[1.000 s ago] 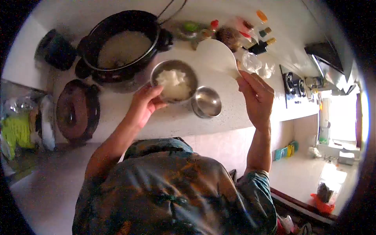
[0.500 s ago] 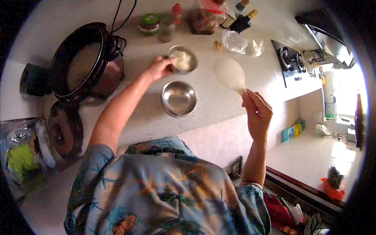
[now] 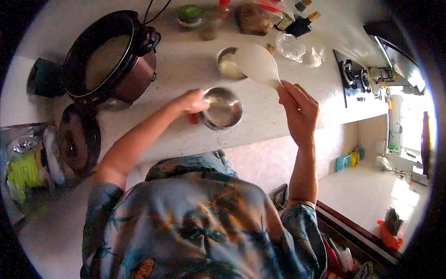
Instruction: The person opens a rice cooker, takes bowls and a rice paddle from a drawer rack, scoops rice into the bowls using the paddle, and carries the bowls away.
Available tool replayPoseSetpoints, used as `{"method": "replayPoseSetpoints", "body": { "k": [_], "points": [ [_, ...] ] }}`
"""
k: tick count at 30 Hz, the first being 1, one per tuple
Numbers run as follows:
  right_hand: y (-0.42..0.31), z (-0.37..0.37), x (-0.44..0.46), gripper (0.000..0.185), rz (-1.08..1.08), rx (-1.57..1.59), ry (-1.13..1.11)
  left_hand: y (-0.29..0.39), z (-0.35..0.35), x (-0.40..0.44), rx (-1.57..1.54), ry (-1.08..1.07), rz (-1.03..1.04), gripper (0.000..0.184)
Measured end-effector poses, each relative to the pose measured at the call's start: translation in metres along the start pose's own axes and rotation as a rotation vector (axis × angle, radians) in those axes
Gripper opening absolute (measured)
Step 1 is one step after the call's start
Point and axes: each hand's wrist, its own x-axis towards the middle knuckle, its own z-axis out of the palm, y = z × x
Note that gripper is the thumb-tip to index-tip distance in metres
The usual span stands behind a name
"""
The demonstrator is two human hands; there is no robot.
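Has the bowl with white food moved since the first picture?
Yes, the bowl has moved right: it is now farther from the dark pot.

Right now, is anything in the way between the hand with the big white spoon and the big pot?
Yes. The bowl with white food sits on the counter between the right hand, holding the big spoon, and the pot. I can't tell how high the spoon is above it.

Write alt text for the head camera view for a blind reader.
Left hand grips an empty metal bowl on a pale counter, while the right hand holds a white paddle partly hiding a second bowl of white food. An open cooker stands to the left.
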Motion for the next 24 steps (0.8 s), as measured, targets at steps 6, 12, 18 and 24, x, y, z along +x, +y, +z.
{"method": "replayPoseSetpoints", "body": {
  "k": [6, 12, 18, 24],
  "points": [
    [-0.026, 0.023, 0.017, 0.014, -0.123, -0.044, -0.059, 0.072, 0.002, -0.044, 0.242, 0.224, -0.086, 0.043],
    [-0.076, 0.046, 0.034, 0.02, -0.221, -0.025, -0.149, 0.069, -0.013, -0.138, -0.243, 0.465, 0.075, 0.05],
    [-0.129, 0.121, 0.091, 0.023, -0.451, -0.067, -0.338, 0.014, -0.026, -0.219, -0.927, 0.452, 0.133, 0.054],
    [-0.164, 0.243, 0.139, 0.012, -0.831, -0.614, -0.531, -0.029, -0.034, -0.307, -1.23, 0.504, 0.105, 0.057]
  ]
}}
